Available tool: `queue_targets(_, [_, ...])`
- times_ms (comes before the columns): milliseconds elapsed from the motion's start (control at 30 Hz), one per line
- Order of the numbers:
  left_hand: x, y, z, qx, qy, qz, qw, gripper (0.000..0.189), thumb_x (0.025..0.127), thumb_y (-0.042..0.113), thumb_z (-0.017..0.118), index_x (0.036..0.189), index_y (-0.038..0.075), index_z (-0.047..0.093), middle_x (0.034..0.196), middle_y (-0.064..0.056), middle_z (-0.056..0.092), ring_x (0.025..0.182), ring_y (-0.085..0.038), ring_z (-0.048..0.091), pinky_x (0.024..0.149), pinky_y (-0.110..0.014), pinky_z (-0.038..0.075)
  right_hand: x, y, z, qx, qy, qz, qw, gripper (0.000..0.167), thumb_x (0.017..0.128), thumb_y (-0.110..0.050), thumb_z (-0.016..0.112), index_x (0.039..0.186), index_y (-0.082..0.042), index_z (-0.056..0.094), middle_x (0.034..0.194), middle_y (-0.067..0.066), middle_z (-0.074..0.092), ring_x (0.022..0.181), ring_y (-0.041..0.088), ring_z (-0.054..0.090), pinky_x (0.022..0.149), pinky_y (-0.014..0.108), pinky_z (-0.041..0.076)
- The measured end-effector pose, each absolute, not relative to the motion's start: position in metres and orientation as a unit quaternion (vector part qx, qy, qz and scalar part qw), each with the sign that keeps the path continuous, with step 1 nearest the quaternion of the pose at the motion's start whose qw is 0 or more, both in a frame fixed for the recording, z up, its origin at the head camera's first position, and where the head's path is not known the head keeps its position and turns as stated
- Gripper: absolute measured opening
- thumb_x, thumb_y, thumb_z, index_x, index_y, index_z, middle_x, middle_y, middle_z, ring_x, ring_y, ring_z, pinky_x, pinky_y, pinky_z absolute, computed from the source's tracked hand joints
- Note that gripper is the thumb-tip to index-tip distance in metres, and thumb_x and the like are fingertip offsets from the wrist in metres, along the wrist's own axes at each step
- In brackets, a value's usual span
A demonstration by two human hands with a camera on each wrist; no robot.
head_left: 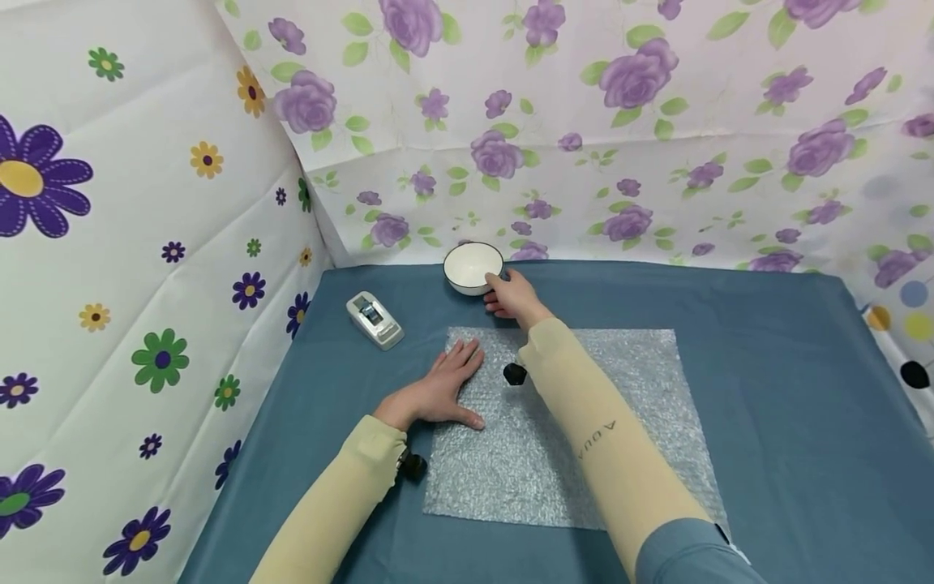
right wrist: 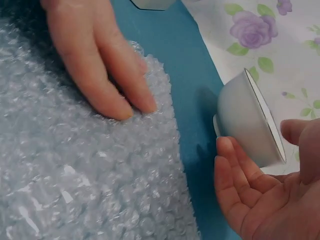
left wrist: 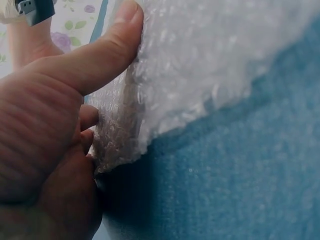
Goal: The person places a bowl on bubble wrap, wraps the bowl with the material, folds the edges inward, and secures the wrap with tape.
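A white bowl (head_left: 467, 266) with a dark rim is at the far edge of the table. My right hand (head_left: 513, 298) grips its near right side, the thumb over the rim and the other fingers against the outer wall. In the right wrist view those fingers (right wrist: 234, 170) reach below the bowl (right wrist: 247, 120); whether its foot touches the table I cannot tell. A flat sheet of bubble wrap (head_left: 525, 454) lies in front of me. My left hand (head_left: 440, 388) rests on its left part with fingers spread; the left wrist view shows the thumb along the wrap (left wrist: 210, 60).
Left of the bowl, a white and grey tape dispenser (head_left: 375, 320) lies on the blue tablecloth (head_left: 788, 405). Flower-patterned sheets hang as walls behind (head_left: 554, 162) and at the left. Each wrist carries a small black device.
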State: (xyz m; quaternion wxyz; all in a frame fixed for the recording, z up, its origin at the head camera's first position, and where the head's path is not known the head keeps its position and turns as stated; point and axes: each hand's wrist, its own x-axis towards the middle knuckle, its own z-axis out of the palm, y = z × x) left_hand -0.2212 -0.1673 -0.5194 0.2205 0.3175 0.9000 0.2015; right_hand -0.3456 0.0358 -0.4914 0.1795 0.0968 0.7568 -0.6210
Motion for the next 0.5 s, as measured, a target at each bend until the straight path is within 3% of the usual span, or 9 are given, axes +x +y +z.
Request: queue_targets(500, [-0.220, -0.168, -0.518, 0.317, 0.898, 0.207, 0.225, 0.120, 0.089, 0.049, 0.088, 0.172, 0.005, 0.012, 0.179, -0.014, -0.005, 0.163, -0.036, -0.010, 0.130, -0.057, 0.000, -0.344, 0.027, -0.482, 0.106, 0.708, -0.668, 0.202, 0.064, 0.116, -0.026, 0.043, 0.173, -0.013, 0.016, 0.121, 0.021, 0.073, 0.109, 0.032, 0.073, 0.102, 0.045, 0.056])
